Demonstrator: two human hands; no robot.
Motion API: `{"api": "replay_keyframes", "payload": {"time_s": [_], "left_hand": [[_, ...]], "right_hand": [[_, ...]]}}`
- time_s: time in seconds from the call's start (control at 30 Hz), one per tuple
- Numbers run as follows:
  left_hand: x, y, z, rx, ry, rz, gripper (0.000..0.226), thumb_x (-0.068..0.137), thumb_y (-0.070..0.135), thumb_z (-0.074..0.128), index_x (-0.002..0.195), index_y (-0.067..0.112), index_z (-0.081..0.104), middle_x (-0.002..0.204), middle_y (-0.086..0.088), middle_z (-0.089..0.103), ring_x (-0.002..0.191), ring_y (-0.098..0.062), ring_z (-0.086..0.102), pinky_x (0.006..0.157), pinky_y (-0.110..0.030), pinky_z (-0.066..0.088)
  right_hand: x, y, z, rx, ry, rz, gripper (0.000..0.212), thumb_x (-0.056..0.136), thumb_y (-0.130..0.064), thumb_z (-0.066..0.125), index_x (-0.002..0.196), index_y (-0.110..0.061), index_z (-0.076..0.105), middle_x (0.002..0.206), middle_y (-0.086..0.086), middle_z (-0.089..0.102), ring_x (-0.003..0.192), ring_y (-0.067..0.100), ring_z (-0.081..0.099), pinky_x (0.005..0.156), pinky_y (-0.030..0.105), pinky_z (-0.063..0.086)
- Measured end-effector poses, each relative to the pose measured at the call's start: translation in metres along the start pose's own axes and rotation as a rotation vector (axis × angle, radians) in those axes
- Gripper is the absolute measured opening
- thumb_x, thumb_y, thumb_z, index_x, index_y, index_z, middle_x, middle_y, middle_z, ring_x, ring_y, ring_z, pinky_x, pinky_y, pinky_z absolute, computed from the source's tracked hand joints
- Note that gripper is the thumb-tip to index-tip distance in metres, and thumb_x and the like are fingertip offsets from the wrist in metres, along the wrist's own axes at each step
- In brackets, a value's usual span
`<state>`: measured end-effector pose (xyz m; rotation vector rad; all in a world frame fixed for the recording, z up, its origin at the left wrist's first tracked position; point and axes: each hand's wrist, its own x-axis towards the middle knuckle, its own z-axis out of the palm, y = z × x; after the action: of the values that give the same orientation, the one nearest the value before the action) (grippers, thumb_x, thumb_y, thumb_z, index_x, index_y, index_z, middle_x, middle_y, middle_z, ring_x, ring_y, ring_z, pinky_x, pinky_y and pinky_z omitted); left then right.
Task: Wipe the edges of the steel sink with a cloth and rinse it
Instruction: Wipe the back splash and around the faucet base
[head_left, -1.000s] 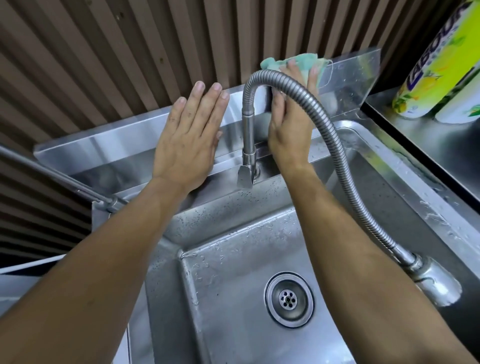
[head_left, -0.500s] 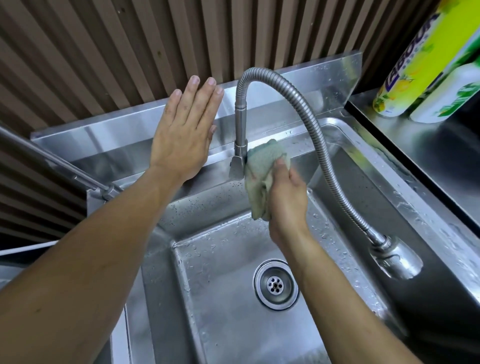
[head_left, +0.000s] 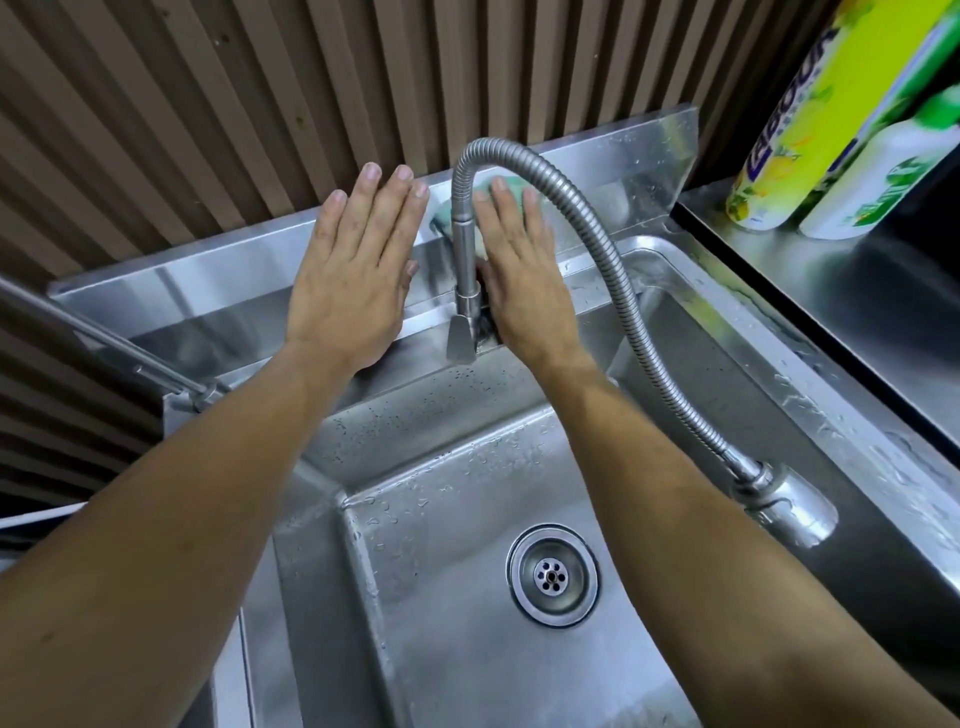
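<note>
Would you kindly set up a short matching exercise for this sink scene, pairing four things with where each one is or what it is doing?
Things:
1. cloth
2. left hand
3. spray head
4. drain strainer

Places or states:
A. in the floor of the basin
B. at the end of the flexible hose, right of the basin
C. flat on the backsplash, holding nothing
D. pressed to the backsplash under the right hand

Pairs: 1-D, 2-C, 3-B, 4-A
</note>
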<state>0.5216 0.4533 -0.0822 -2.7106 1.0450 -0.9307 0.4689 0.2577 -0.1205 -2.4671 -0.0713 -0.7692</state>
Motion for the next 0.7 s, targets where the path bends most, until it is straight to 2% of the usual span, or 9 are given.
{"api": "replay_keyframes", "payload": {"time_s": [0.03, 0.1, 0.17, 0.2, 0.3, 0.33, 0.43, 0.53, 0.7], "left_hand": [[0.0, 0.0, 0.001, 0.001, 0.003, -0.004, 0.059, 0.113, 0.029, 0.022, 0.166, 0.012, 0.002, 0.174, -0.008, 0.004, 0.16, -0.031, 0.003, 0.13, -0.048, 0.006], [-0.001, 0.0, 0.002, 0.011, 0.006, -0.003, 0.059, 0.113, 0.029, 0.022, 0.166, 0.011, 0.003, 0.173, -0.009, 0.004, 0.16, -0.032, 0.004, 0.13, -0.048, 0.006], [0.0, 0.001, 0.003, 0.024, 0.008, -0.004, 0.059, 0.113, 0.029, 0.021, 0.166, 0.011, 0.002, 0.174, -0.008, 0.003, 0.16, -0.032, 0.003, 0.13, -0.048, 0.006], [0.0, 0.002, 0.003, 0.025, 0.006, -0.006, 0.059, 0.113, 0.03, 0.02, 0.166, 0.012, 0.001, 0.174, -0.008, 0.002, 0.16, -0.031, 0.003, 0.13, -0.047, 0.006], [0.0, 0.002, 0.002, 0.024, 0.005, -0.014, 0.059, 0.113, 0.03, 0.019, 0.166, 0.012, 0.001, 0.174, -0.007, 0.002, 0.16, -0.031, 0.003, 0.13, -0.047, 0.007], [-0.001, 0.002, 0.003, 0.028, 0.005, -0.013, 0.059, 0.113, 0.03, 0.019, 0.166, 0.012, 0.001, 0.174, -0.007, 0.002, 0.16, -0.031, 0.003, 0.13, -0.048, 0.007], [-0.001, 0.003, 0.003, 0.045, 0.019, -0.012, 0.058, 0.113, 0.03, 0.018, 0.166, 0.012, 0.002, 0.174, -0.007, 0.004, 0.16, -0.031, 0.004, 0.13, -0.048, 0.009], [0.0, 0.005, 0.004, 0.041, 0.026, -0.018, 0.058, 0.113, 0.03, 0.019, 0.166, 0.012, 0.004, 0.173, -0.007, 0.005, 0.16, -0.031, 0.006, 0.129, -0.048, 0.01], [0.0, 0.004, 0.002, 0.034, 0.007, -0.018, 0.06, 0.112, 0.03, 0.022, 0.166, 0.012, 0.002, 0.174, -0.008, 0.004, 0.16, -0.032, 0.005, 0.129, -0.049, 0.008]], "right_hand": [[0.005, 0.009, 0.0, 0.012, 0.027, 0.034, 0.054, 0.111, -0.026, 0.031, 0.163, -0.014, 0.024, 0.17, 0.012, 0.021, 0.159, 0.03, 0.006, 0.131, 0.041, 0.002], [0.02, 0.024, -0.006, 0.124, 0.168, 0.282, 0.054, 0.111, -0.028, 0.026, 0.163, -0.014, 0.021, 0.17, 0.013, 0.021, 0.158, 0.033, 0.016, 0.129, 0.05, 0.011], [0.036, 0.029, -0.011, 0.113, 0.251, 0.512, 0.058, 0.106, -0.026, 0.014, 0.162, -0.015, 0.022, 0.172, 0.009, 0.014, 0.159, 0.032, 0.005, 0.129, 0.048, 0.0], [0.038, 0.029, -0.009, 0.1, 0.215, 0.54, 0.058, 0.105, -0.023, 0.015, 0.163, -0.017, 0.022, 0.172, 0.007, 0.012, 0.159, 0.031, 0.001, 0.128, 0.046, -0.003], [0.018, 0.026, -0.003, 0.04, 0.052, 0.346, 0.06, 0.103, -0.008, 0.041, 0.161, -0.021, 0.026, 0.168, 0.011, 0.025, 0.157, 0.037, 0.016, 0.125, 0.058, 0.022], [0.006, 0.021, -0.007, -0.02, 0.003, 0.282, 0.063, 0.102, -0.006, 0.045, 0.16, -0.02, 0.026, 0.167, 0.012, 0.027, 0.157, 0.037, 0.017, 0.124, 0.058, 0.024], [-0.025, 0.007, -0.01, -0.145, -0.149, 0.179, 0.054, 0.103, -0.008, 0.043, 0.155, -0.01, 0.033, 0.165, 0.016, 0.03, 0.155, 0.039, 0.016, 0.128, 0.057, 0.013], [-0.04, -0.009, -0.008, -0.258, -0.294, 0.16, 0.055, 0.107, -0.021, 0.033, 0.16, -0.007, 0.026, 0.17, 0.014, 0.017, 0.158, 0.035, 0.007, 0.124, 0.043, -0.01], [-0.042, -0.031, -0.027, -0.184, -0.277, 0.267, 0.06, 0.104, -0.021, 0.037, 0.16, -0.004, 0.021, 0.171, 0.016, 0.009, 0.159, 0.034, -0.001, 0.125, 0.039, -0.01]]}}
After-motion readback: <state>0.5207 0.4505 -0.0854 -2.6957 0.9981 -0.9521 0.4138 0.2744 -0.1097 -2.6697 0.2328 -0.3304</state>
